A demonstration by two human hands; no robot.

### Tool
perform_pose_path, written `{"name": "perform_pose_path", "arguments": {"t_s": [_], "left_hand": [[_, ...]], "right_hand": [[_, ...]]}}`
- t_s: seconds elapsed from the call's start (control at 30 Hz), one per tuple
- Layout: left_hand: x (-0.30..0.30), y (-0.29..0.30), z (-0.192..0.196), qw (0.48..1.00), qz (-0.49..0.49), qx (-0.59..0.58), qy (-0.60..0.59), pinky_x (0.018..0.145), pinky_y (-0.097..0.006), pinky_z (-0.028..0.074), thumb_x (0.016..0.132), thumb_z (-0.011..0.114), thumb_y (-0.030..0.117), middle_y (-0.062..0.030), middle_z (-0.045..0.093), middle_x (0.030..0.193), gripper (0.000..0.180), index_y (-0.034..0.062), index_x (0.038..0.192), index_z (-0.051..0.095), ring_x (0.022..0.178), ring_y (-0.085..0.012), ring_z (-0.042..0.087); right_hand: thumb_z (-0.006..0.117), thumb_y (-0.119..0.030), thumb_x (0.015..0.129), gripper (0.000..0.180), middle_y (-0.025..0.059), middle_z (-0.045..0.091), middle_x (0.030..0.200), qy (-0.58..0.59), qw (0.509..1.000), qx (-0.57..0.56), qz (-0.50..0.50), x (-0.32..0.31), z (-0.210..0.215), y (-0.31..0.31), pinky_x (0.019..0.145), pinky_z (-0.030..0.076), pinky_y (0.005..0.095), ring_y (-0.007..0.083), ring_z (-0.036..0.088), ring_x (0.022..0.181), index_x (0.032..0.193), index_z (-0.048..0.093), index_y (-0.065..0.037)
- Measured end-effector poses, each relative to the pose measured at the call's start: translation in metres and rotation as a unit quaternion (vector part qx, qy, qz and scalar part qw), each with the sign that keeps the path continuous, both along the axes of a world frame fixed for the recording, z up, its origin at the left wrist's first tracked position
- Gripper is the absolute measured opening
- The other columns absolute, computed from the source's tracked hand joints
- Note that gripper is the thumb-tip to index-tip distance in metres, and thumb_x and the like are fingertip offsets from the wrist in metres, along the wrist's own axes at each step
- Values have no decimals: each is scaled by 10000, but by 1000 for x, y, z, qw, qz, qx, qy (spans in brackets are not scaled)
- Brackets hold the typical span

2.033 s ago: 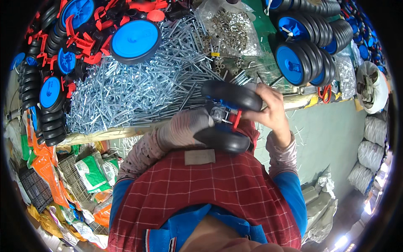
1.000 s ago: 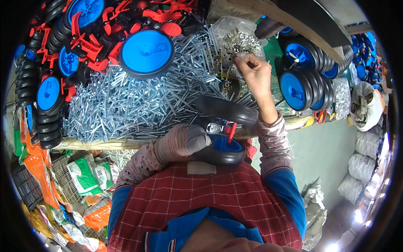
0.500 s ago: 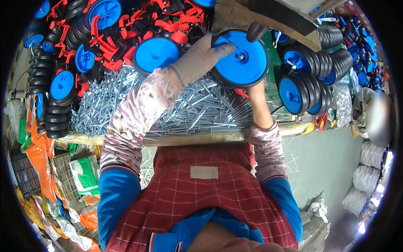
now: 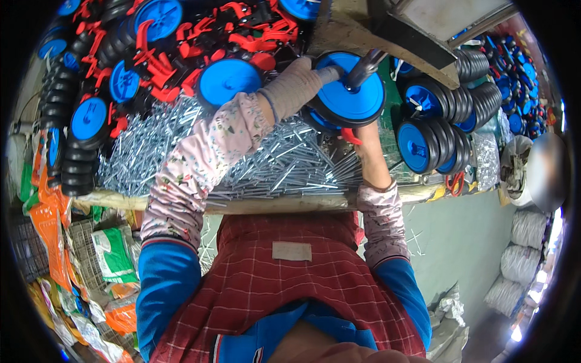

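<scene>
A large blue wheel (image 4: 345,103) with a black tyre lies flat below a metal press rod (image 4: 364,71), whose end meets its hub. My left hand (image 4: 296,88), in a greyish glove with bare fingertips out of sight, is closed on the wheel's upper left side. Below it, part of a second blue wheel (image 4: 324,120) peeks out. My right hand (image 4: 368,142) reaches under the wheel's near edge, beside a red plastic part (image 4: 351,136); its fingers are mostly hidden, seemingly curled around something beneath. Another blue wheel (image 4: 230,83) lies left of my left hand.
Loose metal pins (image 4: 272,163) cover the near bench, bordered by its wooden edge (image 4: 278,204). Red plastic parts (image 4: 160,75) and wheels are heaped at the far left. Stacked wheels (image 4: 423,145) stand on the right. The press's metal body (image 4: 399,30) overhangs the far side.
The press rod has come down onto the wheel's hub. My left hand has shifted slightly right, and the wheel now sits tilted, showing the second wheel below.
</scene>
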State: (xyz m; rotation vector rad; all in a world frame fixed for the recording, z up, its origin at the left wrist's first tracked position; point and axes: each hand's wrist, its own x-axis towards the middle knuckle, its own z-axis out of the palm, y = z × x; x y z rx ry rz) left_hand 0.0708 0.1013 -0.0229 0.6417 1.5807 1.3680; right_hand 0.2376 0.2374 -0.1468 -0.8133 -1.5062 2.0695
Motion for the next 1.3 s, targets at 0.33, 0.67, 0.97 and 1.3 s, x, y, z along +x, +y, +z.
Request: {"name": "perform_pose_path", "arguments": {"t_s": [0.33,0.67,0.97,1.3], "left_hand": [[-28,-153,27,809,-18,-49,585,877,-347,515,884,714,297,-162,656,1114,474,77,1277,565,1044,-283,653],[-89,-111,34,748,-72,-353,557,898,-419,505,804,740,301,-205,664,1049,527,21,1205,543,1016,-360,647],[-79,-157,19,898,7,-18,440,810,-279,493,935,627,315,-89,614,924,375,28,1172,573,922,-188,607],[48,-206,-10,923,324,204,32,953,-359,511,1019,518,227,-154,545,1253,450,7,1404,442,1151,-224,567]], "right_hand": [[600,-208,911,323,157,645,1053,-160,904,144,369,194,159,132,876,519,399,242,613,922,1082,558,63],[662,-174,940,186,84,716,916,-146,924,348,64,83,142,26,721,510,238,97,654,797,1039,721,-27],[749,-266,809,270,205,696,935,-322,759,501,264,-4,48,-54,774,524,462,400,674,874,912,689,-24],[707,-239,818,247,173,699,988,-307,712,578,254,-6,48,-61,778,531,490,422,665,851,943,654,-34]]}}
